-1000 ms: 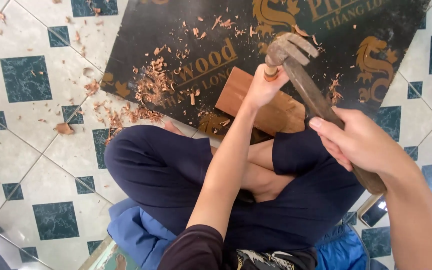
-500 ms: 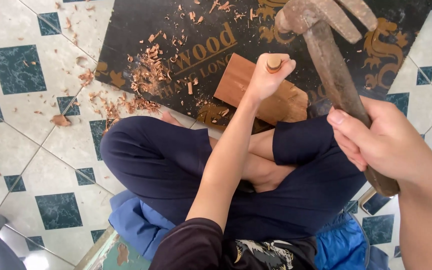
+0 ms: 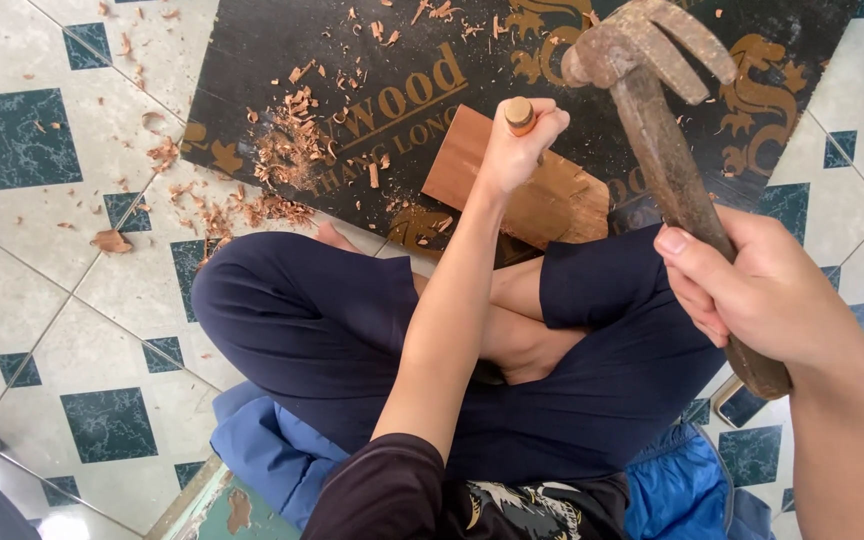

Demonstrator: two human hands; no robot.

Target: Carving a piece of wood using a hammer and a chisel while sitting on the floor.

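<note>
Compared with half a second ago, the claw hammer [image 3: 652, 60] sits slightly lower and nearer the chisel's wooden handle [image 3: 519, 113], its head tilted up and to the right of it. The right hand [image 3: 752, 290] has its grip wrapped tight round the lower hammer shaft. The left hand [image 3: 519, 150] is fisted round the chisel, only the handle top showing, over the reddish wood block [image 3: 552, 200] on the black board [image 3: 282, 40] strewn with wood shavings [image 3: 287, 150].
</note>
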